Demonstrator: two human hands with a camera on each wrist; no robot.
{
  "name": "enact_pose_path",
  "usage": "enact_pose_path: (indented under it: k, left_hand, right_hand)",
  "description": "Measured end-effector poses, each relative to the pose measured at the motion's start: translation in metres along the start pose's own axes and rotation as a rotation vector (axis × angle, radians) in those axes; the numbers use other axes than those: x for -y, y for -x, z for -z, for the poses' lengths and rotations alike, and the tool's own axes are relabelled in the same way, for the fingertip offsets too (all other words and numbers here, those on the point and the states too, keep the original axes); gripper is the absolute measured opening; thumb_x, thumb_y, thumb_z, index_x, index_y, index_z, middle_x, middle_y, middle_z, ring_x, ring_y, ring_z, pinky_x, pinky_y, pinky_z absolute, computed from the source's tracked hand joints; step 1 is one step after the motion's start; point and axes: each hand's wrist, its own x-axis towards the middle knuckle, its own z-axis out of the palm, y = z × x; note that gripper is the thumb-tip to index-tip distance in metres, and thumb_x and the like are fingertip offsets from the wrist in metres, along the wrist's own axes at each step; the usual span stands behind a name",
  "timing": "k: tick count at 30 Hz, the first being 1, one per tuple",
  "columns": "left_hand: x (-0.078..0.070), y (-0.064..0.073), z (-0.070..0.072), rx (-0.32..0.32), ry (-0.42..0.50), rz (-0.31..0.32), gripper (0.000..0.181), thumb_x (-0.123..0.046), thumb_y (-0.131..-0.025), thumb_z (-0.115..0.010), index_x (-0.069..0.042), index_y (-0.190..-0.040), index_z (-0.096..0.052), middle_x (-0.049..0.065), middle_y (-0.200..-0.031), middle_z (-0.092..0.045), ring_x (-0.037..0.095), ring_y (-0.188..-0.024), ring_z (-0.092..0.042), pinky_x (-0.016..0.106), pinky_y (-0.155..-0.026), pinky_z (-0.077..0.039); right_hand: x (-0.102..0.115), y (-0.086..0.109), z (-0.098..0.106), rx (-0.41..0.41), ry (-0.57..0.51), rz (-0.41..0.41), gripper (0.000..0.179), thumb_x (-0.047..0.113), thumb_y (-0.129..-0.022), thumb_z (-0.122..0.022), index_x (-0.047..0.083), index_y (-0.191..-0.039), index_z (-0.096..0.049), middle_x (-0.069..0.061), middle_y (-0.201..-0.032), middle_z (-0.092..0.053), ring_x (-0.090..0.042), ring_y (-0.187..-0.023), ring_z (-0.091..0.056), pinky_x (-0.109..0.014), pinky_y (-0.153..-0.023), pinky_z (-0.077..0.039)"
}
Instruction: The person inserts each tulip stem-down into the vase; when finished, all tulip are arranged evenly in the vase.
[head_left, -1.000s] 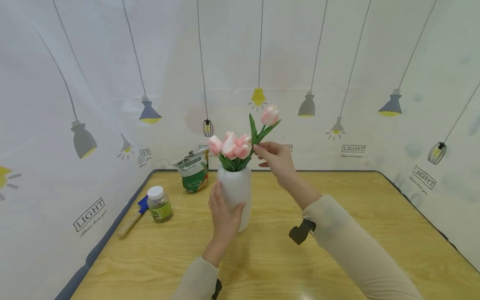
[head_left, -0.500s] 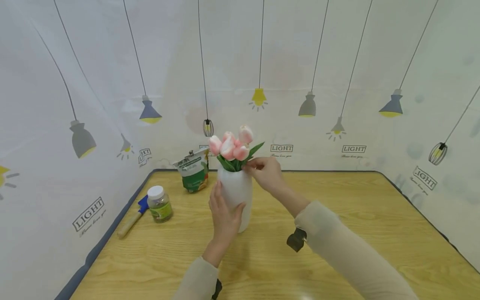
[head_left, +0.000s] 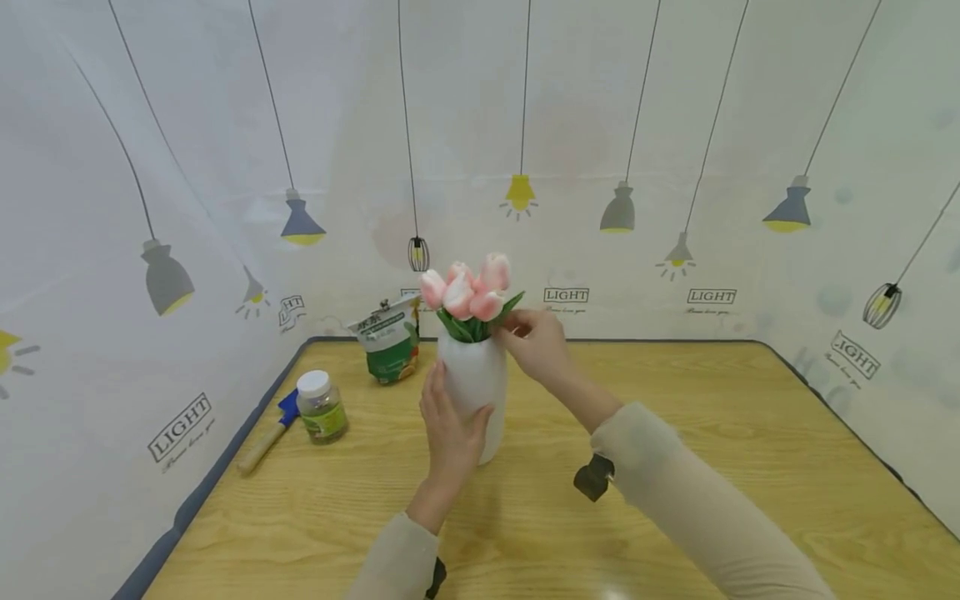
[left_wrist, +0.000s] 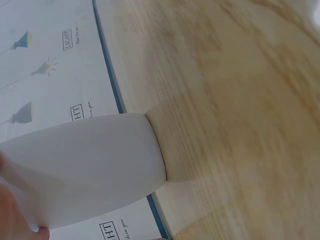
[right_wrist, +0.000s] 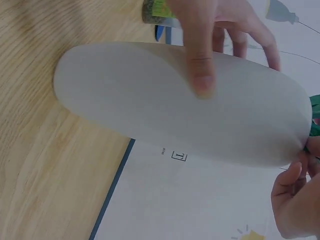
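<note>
A tall white vase (head_left: 474, 379) stands upright on the wooden table, filled with several pink-and-white tulips (head_left: 459, 297). My left hand (head_left: 450, 433) holds its left side, thumb across the front, as the right wrist view also shows. At the right of the vase's mouth, my right hand (head_left: 542, 348) pinches the stem of one tulip (head_left: 495, 271), whose head rises above the others. The lower stem is hidden inside the vase. In the right wrist view the fingertips of that hand (right_wrist: 300, 197) are close against the vase rim, with green leaves (right_wrist: 315, 116) beside them.
Left of the vase stand a white-lidded jar (head_left: 322, 408) and a green-and-white pouch (head_left: 388, 343) with a clip on top. Behind the jar lies a small blue tool with a wooden handle (head_left: 262, 447). Lamp-printed sheeting (head_left: 675, 125) surrounds the wooden table (head_left: 675, 500).
My right hand has brought the tulip down and left from above the vase, so its stem is now in the vase's mouth. The left hand keeps its hold on the vase.
</note>
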Motion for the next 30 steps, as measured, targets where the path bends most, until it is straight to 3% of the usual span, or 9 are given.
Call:
enact_pose_path:
  k: [4, 8, 13, 18, 22, 28, 30]
  left_hand:
    - [-0.001, -0.002, 0.0, 0.003, -0.009, 0.004, 0.089, -0.015, -0.07, -0.073, -0.012, -0.139, -0.017, 0.018, -0.137, -0.028, 0.037, -0.121, -0.031, 0.055, -0.093, -0.035]
    - [0.0, -0.002, 0.001, -0.001, -0.013, 0.007, 0.09, -0.014, -0.07, -0.074, -0.012, -0.139, -0.017, 0.017, -0.137, -0.028, 0.037, -0.121, -0.031, 0.055, -0.093, -0.035]
    - [0.002, 0.0, 0.001, -0.009, -0.017, 0.021, 0.09, -0.014, -0.069, -0.075, -0.011, -0.139, -0.019, 0.018, -0.136, -0.03, 0.038, -0.12, -0.032, 0.056, -0.092, -0.036]
    - [0.002, 0.004, 0.002, -0.018, -0.011, 0.019, 0.09, -0.013, -0.068, -0.075, -0.01, -0.138, -0.02, 0.019, -0.135, -0.031, 0.038, -0.119, -0.033, 0.056, -0.091, -0.036]
    - [0.001, 0.004, 0.002, -0.019, -0.008, 0.004, 0.09, -0.014, -0.068, -0.075, -0.01, -0.139, -0.019, 0.019, -0.135, -0.03, 0.038, -0.119, -0.033, 0.056, -0.091, -0.036]
    - [-0.001, 0.001, 0.001, -0.024, -0.008, -0.006, 0.09, -0.014, -0.068, -0.075, -0.011, -0.139, -0.019, 0.018, -0.135, -0.03, 0.036, -0.119, -0.033, 0.056, -0.091, -0.036]
    - [-0.002, 0.0, 0.001, -0.023, 0.0, -0.015, 0.09, -0.014, -0.069, -0.075, -0.01, -0.139, -0.019, 0.018, -0.135, -0.03, 0.037, -0.119, -0.033, 0.056, -0.091, -0.036]
  right_hand:
    - [-0.002, -0.001, -0.003, 0.03, 0.041, -0.01, 0.018, 0.02, -0.08, -0.062, 0.003, -0.08, -0.069, -0.01, -0.069, -0.062, -0.016, -0.06, -0.05, -0.021, -0.049, -0.04]
    - [0.003, -0.006, 0.0, 0.069, 0.083, -0.024, 0.017, 0.018, -0.077, -0.063, 0.004, -0.08, -0.071, -0.011, -0.073, -0.067, -0.015, -0.06, -0.048, -0.022, -0.05, -0.038]
    - [0.016, -0.012, 0.002, 0.142, 0.115, -0.173, 0.024, 0.02, -0.072, -0.065, 0.004, -0.089, -0.071, -0.011, -0.089, -0.07, -0.016, -0.077, -0.059, -0.025, -0.062, -0.047]
    - [0.02, -0.014, -0.001, 0.145, 0.14, -0.265, 0.027, 0.022, -0.068, -0.066, 0.003, -0.087, -0.071, -0.01, -0.088, -0.069, -0.019, -0.081, -0.06, -0.026, -0.064, -0.049]
    - [0.019, -0.011, -0.001, 0.131, 0.148, -0.226, 0.025, 0.022, -0.07, -0.067, 0.004, -0.088, -0.07, -0.01, -0.089, -0.069, -0.02, -0.082, -0.061, -0.026, -0.063, -0.049]
    - [0.012, -0.003, -0.001, -0.021, 0.095, -0.066, 0.018, 0.021, -0.075, -0.064, 0.003, -0.072, -0.065, -0.01, -0.072, -0.064, -0.019, -0.065, -0.055, -0.022, -0.052, -0.043]
    - [0.01, -0.002, -0.002, -0.04, 0.077, -0.05, 0.017, 0.02, -0.075, -0.063, 0.004, -0.068, -0.063, -0.008, -0.068, -0.062, -0.016, -0.061, -0.052, -0.021, -0.05, -0.042]
